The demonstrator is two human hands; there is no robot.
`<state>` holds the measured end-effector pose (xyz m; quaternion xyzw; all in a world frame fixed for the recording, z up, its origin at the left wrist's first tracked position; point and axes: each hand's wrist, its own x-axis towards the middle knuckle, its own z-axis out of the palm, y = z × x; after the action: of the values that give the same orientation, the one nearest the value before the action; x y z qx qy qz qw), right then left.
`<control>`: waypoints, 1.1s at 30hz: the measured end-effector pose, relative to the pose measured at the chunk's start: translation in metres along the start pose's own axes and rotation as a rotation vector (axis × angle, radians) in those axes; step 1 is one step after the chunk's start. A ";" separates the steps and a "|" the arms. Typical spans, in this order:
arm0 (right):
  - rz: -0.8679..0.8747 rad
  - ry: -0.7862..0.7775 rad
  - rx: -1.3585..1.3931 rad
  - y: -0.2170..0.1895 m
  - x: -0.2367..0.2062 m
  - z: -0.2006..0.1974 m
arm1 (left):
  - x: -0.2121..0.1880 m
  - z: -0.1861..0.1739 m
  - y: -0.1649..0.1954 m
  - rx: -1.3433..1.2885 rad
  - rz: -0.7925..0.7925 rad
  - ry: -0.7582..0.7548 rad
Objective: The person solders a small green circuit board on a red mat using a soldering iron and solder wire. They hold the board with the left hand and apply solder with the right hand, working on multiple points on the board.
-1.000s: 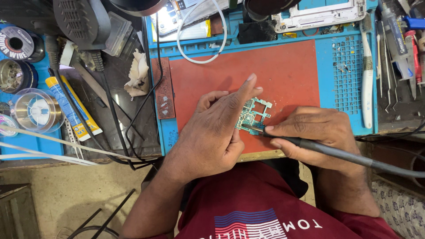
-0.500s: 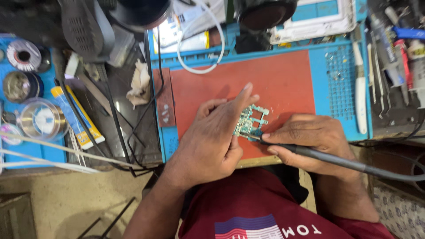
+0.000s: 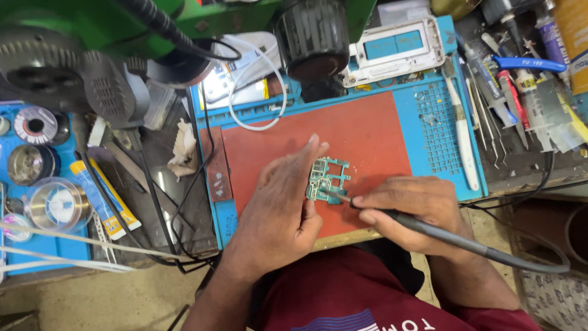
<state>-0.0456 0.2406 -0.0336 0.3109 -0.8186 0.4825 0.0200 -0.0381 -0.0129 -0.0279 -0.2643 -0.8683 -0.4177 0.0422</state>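
Left hand (image 3: 278, 211) pins the little green circuit board (image 3: 327, 179) flat on the red mat (image 3: 367, 135) while the right hand (image 3: 410, 208) grips the soldering iron (image 3: 429, 230), tip on the board, so we're mid-solder and it wants steady hands.

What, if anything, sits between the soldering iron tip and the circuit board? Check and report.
Nothing visible does. The right hand holds the soldering iron, and its tip already rests on the green circuit board. The left hand steadies the board from its left side, clear of the tip, on the red mat.
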 end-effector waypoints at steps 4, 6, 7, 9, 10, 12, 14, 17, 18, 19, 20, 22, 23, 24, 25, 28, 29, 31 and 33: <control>0.108 -0.009 -0.034 -0.002 0.000 0.006 | -0.005 0.001 -0.001 0.028 -0.053 0.008; 0.074 0.000 0.038 -0.002 0.001 0.009 | -0.008 0.001 -0.002 0.019 -0.063 0.000; 0.053 -0.001 0.037 -0.001 0.001 0.011 | -0.009 0.001 -0.002 0.017 -0.064 -0.002; 0.015 0.001 0.031 0.000 0.003 0.012 | -0.010 0.001 -0.002 0.013 -0.064 0.001; -0.012 -0.015 0.014 0.000 0.003 0.013 | -0.010 0.001 -0.003 0.009 -0.060 0.002; -0.063 -0.042 -0.026 0.002 0.005 0.012 | -0.009 0.001 -0.003 0.016 -0.057 0.006; -0.063 -0.055 -0.014 0.003 0.006 0.011 | -0.009 0.001 -0.003 0.017 -0.053 0.006; -0.072 -0.060 -0.017 0.003 0.006 0.012 | -0.010 0.002 -0.004 0.020 -0.050 0.005; -0.076 -0.060 -0.022 0.003 0.006 0.013 | -0.010 0.002 -0.004 0.020 -0.051 0.002; -0.076 -0.062 -0.026 0.004 0.006 0.013 | -0.010 0.002 -0.004 0.021 -0.051 0.000; -0.076 -0.065 -0.029 0.004 0.006 0.012 | -0.011 0.002 -0.005 0.018 -0.052 -0.002; -0.078 -0.069 -0.030 0.005 0.006 0.012 | -0.011 0.002 -0.005 0.014 -0.055 -0.006; -0.079 -0.071 -0.027 0.005 0.006 0.012 | -0.011 0.002 -0.005 0.013 -0.055 -0.006; -0.079 -0.072 -0.023 0.006 0.006 0.012 | -0.011 0.003 -0.005 0.012 -0.056 -0.006; -0.077 -0.075 -0.024 0.006 0.006 0.012 | -0.011 0.003 -0.005 0.010 -0.057 -0.007; -0.067 -0.078 -0.018 0.006 0.005 0.010 | -0.011 0.003 -0.005 0.007 -0.056 -0.009; -0.059 -0.073 -0.009 0.005 0.005 0.010 | -0.012 0.003 -0.005 0.007 -0.058 -0.007; -0.055 -0.075 0.001 0.005 0.005 0.010 | -0.012 0.003 -0.005 0.006 -0.061 -0.004; -0.058 -0.086 0.000 0.007 0.005 0.011 | -0.012 0.003 -0.005 0.006 -0.065 -0.009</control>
<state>-0.0505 0.2317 -0.0427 0.3549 -0.8094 0.4678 -0.0013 -0.0298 -0.0180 -0.0368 -0.2379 -0.8779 -0.4148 0.0254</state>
